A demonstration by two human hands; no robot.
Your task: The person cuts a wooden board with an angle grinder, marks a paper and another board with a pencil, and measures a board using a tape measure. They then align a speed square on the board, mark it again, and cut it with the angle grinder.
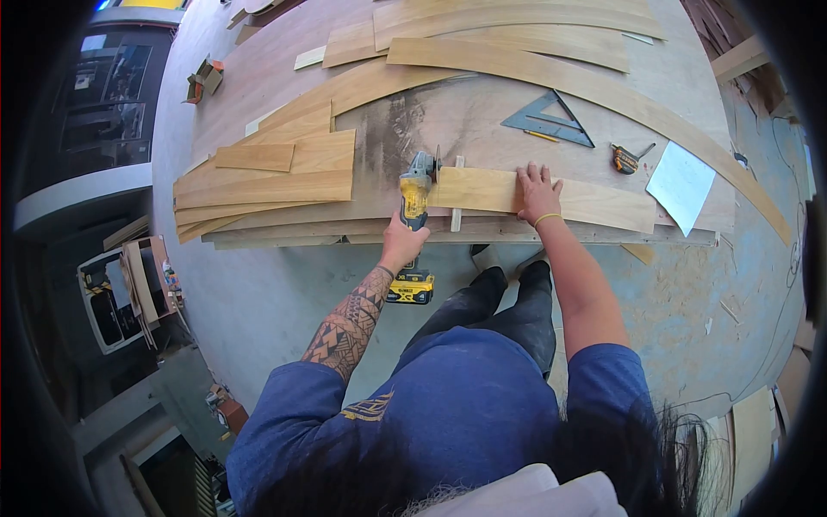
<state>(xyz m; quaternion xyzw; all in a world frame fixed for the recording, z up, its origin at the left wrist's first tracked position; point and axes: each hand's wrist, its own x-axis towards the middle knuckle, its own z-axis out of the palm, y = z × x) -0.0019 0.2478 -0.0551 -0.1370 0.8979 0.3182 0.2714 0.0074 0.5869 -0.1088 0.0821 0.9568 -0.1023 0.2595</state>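
My left hand (403, 241) is wrapped round the handle of a yellow and black cordless angle grinder (415, 195), its battery hanging below the table edge. The grinder's thin disc (438, 162) stands upright at the left end of a pale wooden plank (607, 202). On that plank my right hand (540, 191) lies with fingers spread, pressing from above near its middle. A short light wood strip (457, 221) crosses beneath the plank, just right of the grinder. The plank runs along the near edge of the worktable.
Stacked thin boards (267, 187) lie to the left, and a long curved strip (517, 60) sweeps across the back. A blue-grey triangular square (573, 135), a pencil (541, 135), a tape measure (624, 159) and a white sheet (680, 188) rest beyond the plank.
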